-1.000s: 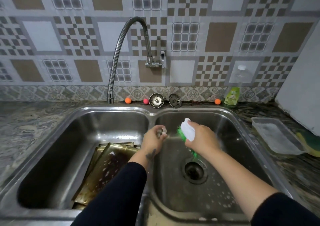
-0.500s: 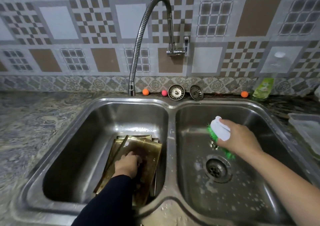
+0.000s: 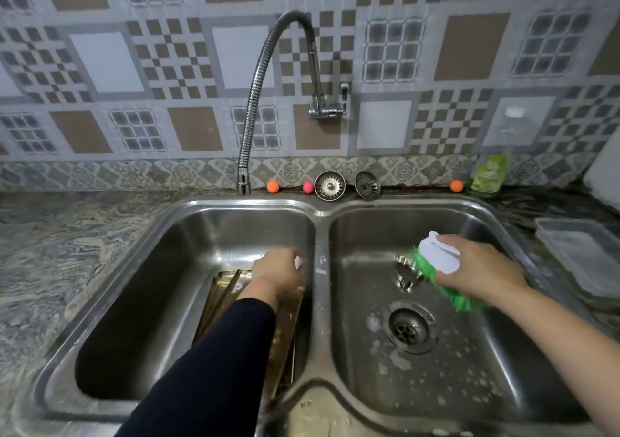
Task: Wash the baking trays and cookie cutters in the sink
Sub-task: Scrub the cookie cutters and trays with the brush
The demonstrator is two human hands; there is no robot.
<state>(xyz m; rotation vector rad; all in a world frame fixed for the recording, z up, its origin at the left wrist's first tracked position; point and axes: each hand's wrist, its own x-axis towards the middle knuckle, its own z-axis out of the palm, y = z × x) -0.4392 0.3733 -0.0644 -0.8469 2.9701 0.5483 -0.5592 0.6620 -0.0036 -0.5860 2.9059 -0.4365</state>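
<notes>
Several brownish baking trays (image 3: pixel 285 322) lean stacked in the left basin of the steel sink (image 3: pixel 320 302). My left hand (image 3: pixel 278 274) hovers over their top edge, fingers curled around a small pale piece (image 3: pixel 298 261), blurred, that looks like a cookie cutter. In the right basin my right hand (image 3: pixel 476 270) grips a scrub brush (image 3: pixel 439 262) with a white handle and green bristles. A shiny metal cookie cutter (image 3: pixel 406 272) lies on the basin floor just left of the bristles.
The flexible tap (image 3: pixel 255 101) arches over the left basin. Two strainer plugs (image 3: pixel 330 185), small orange and pink balls and a green soap bottle (image 3: pixel 488 175) line the back ledge. A clear plastic tub (image 3: pixel 580 255) sits on the counter at right. Suds dot the floor around the drain (image 3: pixel 407 327).
My left hand went from the right basin down onto the trays, then rose from them with something small in its fingers. A cutter now lies by the brush. The view shifted left.
</notes>
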